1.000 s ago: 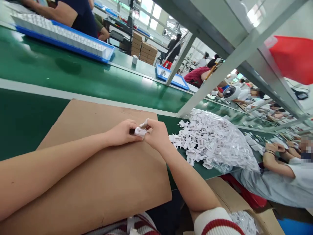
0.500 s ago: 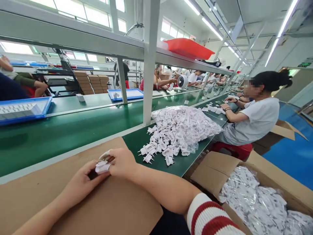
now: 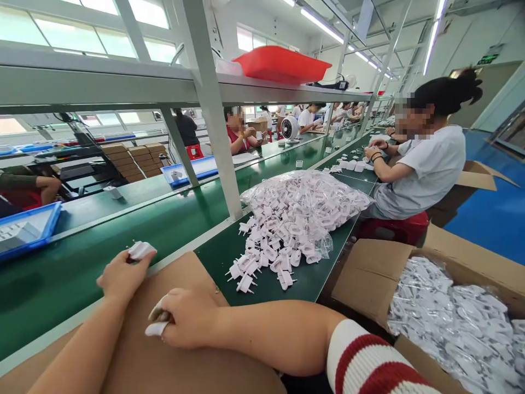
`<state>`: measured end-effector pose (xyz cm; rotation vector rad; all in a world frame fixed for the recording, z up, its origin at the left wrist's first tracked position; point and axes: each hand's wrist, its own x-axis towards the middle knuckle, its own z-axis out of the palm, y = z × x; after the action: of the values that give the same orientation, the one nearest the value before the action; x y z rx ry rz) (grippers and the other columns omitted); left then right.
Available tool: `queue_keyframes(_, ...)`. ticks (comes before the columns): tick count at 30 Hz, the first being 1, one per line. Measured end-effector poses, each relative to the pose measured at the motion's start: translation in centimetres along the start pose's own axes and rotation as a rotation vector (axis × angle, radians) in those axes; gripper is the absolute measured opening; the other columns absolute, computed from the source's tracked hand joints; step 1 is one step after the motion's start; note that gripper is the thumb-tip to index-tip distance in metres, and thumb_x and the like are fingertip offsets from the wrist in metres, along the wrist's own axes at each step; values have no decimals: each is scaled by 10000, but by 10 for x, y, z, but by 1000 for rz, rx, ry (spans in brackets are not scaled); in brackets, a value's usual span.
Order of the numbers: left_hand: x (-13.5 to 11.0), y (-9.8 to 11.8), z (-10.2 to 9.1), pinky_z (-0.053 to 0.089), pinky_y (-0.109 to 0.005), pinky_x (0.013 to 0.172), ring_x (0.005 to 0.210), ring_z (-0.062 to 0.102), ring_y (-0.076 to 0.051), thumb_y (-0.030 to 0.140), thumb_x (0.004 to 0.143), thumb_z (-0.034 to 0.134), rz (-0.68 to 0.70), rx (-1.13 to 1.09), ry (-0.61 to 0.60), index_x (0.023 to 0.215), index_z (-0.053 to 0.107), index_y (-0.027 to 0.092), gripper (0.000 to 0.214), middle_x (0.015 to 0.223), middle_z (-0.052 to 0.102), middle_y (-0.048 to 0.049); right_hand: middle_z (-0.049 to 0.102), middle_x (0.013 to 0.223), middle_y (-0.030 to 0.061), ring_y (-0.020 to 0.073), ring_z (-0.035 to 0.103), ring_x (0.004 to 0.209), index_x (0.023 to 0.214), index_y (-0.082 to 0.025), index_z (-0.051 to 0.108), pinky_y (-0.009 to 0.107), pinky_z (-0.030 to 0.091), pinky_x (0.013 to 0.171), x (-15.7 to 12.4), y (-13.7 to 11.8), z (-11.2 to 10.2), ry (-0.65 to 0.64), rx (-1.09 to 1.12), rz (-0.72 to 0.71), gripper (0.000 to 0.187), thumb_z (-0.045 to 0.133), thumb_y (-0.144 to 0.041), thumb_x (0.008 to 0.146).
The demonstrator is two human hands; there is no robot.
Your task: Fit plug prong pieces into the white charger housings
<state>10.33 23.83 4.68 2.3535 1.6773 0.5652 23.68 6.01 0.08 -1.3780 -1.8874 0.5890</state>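
Note:
My left hand is stretched forward over the edge of the green conveyor belt, pinching a small white plastic plug part at its fingertips. My right hand rests curled on the brown cardboard sheet, with white covers on its fingertips; I cannot make out anything else in it. To the right lies a heap of white plug parts, spilling out of a clear plastic bag onto the green bench.
A cardboard box of bagged white parts stands at the lower right. A person in a white shirt works at the bench further along. A metal post holds a shelf with a red tray. Blue trays lie across the belt.
My hands have come apart. The left hand carried the white plug part forward to the conveyor belt, while the right hand stayed on the cardboard. The view has turned further right.

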Motion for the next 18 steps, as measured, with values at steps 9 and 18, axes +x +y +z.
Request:
queue_keyframes(9, 14, -5, 16, 377, -620, 960, 1318, 411, -551, 700, 621, 693, -277, 49, 58, 1167, 542, 257, 719, 1187, 592, -149, 727, 1149, 33, 245, 687, 1089, 1051, -231, 693, 327, 557, 724, 8, 4, -9, -127, -53, -15, 269, 588, -332, 825)
queue_keyframes(18, -13, 17, 35, 224, -501, 1194, 1424, 375, -354, 585, 867, 568, 312, 39, 526, 1237, 581, 200, 533, 1441, 504, -165, 725, 1059, 31, 239, 691, 1044, 881, -237, 693, 319, 500, 607, 11, 11, 2, -175, -123, -57, 209, 523, -356, 853)
